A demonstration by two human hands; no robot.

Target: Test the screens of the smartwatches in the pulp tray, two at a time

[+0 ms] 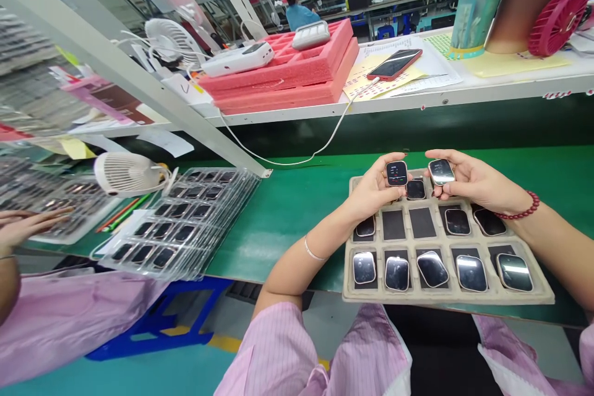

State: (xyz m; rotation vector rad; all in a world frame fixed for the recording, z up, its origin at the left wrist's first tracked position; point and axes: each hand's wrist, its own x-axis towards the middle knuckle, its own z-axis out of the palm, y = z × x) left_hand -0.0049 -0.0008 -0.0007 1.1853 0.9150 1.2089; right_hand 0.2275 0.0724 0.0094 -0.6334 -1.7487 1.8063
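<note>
My left hand (378, 184) pinches a smartwatch body (396, 174) whose dark screen shows small lit marks. Across from it, my right hand (471, 179) grips a second smartwatch body (441, 171) with a bright reflection on its glass. Both are held above the far part of a beige compartment tray (448, 298). Strapless watch bodies lie in many of its pockets, one of them a tilted watch body (432, 268) in the front row. Two pockets in the middle row show only dark lining (393, 224). My hands hide part of the far row.
Stacked clear trays (185, 223) of watch bodies stand to the left, beside a small white fan (125, 173). A co-worker's hand (34, 223) is at the far left. On the shelf are pink foam (283, 77) and a phone (395, 64) whose white cable (297, 163) hangs down.
</note>
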